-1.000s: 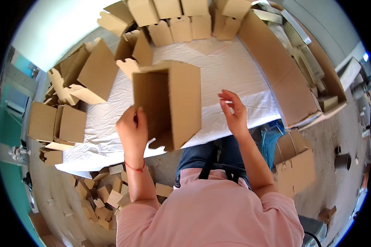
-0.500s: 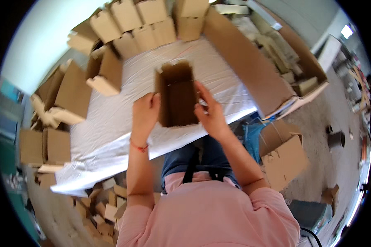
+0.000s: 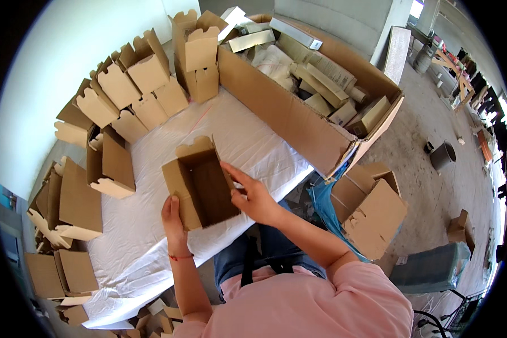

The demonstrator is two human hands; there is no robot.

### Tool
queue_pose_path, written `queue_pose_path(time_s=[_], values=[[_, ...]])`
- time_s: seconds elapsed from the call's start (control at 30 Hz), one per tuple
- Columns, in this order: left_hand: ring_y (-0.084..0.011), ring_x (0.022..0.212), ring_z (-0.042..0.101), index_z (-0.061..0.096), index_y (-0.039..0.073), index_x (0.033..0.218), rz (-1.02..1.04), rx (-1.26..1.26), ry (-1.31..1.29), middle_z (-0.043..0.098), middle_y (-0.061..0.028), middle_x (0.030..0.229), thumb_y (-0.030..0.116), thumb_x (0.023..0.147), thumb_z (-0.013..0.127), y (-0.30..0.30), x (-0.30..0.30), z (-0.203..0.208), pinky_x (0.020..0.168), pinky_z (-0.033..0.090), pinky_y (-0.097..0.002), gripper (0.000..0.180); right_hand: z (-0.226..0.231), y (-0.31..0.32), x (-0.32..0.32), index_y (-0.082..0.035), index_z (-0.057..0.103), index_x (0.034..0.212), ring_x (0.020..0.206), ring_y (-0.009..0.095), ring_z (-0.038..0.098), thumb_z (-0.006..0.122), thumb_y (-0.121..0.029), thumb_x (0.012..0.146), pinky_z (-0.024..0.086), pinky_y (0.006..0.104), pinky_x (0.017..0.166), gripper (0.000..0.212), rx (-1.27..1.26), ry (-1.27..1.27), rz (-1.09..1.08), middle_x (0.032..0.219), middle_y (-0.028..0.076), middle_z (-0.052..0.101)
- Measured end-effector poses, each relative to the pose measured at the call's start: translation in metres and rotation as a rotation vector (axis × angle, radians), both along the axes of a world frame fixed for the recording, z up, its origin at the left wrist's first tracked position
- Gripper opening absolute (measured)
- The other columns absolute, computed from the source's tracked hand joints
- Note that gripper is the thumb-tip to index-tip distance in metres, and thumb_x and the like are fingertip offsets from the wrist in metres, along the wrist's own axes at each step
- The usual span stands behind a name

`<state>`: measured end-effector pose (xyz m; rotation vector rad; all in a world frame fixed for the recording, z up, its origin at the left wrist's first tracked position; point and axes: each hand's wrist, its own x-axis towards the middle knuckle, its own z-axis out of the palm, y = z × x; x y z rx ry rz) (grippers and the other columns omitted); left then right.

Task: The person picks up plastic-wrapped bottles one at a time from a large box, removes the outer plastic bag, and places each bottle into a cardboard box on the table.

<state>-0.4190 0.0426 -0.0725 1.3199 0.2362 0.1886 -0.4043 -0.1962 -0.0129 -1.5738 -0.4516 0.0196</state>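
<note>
A brown cardboard box (image 3: 209, 186), open at the top, is between my hands over the near part of the white-covered table (image 3: 158, 219). Its inside is bare, and a notched flap stands up at its far end. My left hand (image 3: 173, 221) grips the near left side, with the thumb on the outer wall and the other fingers mostly hidden. Along the right wall, my right hand (image 3: 254, 197) has its fingers closed around the upper edge. The box is tilted, with its opening facing me.
Open cardboard boxes (image 3: 121, 90) line the table's far left edge, some stacked. A long carton (image 3: 281, 118) holding smaller boxes and packets fills the right side. Beside the table are an open carton (image 3: 372, 219) and blue plastic (image 3: 327, 211); cardboard pieces (image 3: 166, 321) lie below at left.
The view has swung right and up, so the table and boxes sit lower and further left. The held box has turned a little anticlockwise in the picture; both hands stay on it.
</note>
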Motion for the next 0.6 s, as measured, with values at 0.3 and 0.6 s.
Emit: queue_pose_path(time_s=[0.3,0.6], values=[[-0.0164,0.089,0.06,0.057,-0.002,0.113,0.3,0.257,0.012,0.064,-0.0105,0.099,0.04,0.1,0.038,0.017,-0.021,-0.033,0.077,0.049,-0.0318,0.048,0.177,-0.077,0.174,-0.003,0.064,0.105,0.078,0.024,0.066,0.057,-0.011,0.087,0.053,0.0337,0.073,0.021,-0.555,-0.733,-0.4,0.091,0.015,0.067],[-0.0304,0.092,0.057,0.058,0.0,0.102,0.465,0.991,-0.148,0.059,-0.0157,0.099,0.02,0.081,0.062,-0.014,-0.03,-0.089,0.079,0.045,-0.0382,0.03,0.061,-0.116,0.348,-0.009,0.059,0.115,0.112,0.03,0.053,0.059,-0.011,0.077,0.046,0.0431,0.092,0.038,-1.529,-0.578,-0.044,0.121,0.011,0.056]])
